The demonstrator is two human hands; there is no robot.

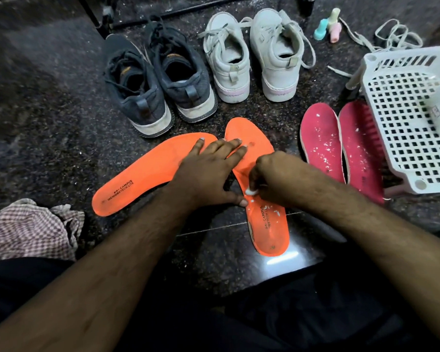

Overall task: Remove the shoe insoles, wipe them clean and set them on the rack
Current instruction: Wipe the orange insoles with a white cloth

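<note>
the wiping step looks to be in hand. the left hand point(208, 171) lies flat, fingers spread, pinning the orange insole point(263, 196) under both hands to the floor. the right hand point(272, 176) is pinched shut on a small white wad point(252, 191) pressed against that insole. its twin insole point(148, 174) lies just left of the left hand, two pink insoles point(320, 141) right of the right hand beside the white rack point(407, 118). next probably calls for strokes toward the heel, clearing the white flecks.

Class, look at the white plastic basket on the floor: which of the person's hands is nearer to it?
Right. The right hand, rubbing an orange insole, lies closer to the white basket; the left hand presses flat farther away, beyond it.
</note>
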